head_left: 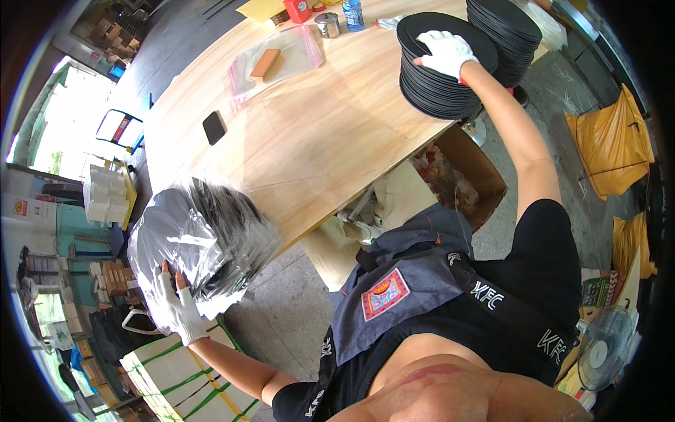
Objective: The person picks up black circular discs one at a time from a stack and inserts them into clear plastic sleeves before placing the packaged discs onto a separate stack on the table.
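My right hand [447,53], in a white fingerless glove, lies flat on top of a stack of black discs [436,77] at the far right edge of the wooden table [316,133]. A second, taller stack of black discs [505,35] stands just behind it. My left hand [177,306], also gloved, presses against a clear plastic bag full of black discs [200,239] at the table's near left corner. Neither hand closes around anything.
On the table lie a black phone [214,127], a clear zip bag with a brown block [271,63], a metal can [327,24] and a bottle [353,14]. An open cardboard box [464,176] sits under the table. A strapped white package [176,380] lies below my left hand. Yellow bags [612,141] at right.
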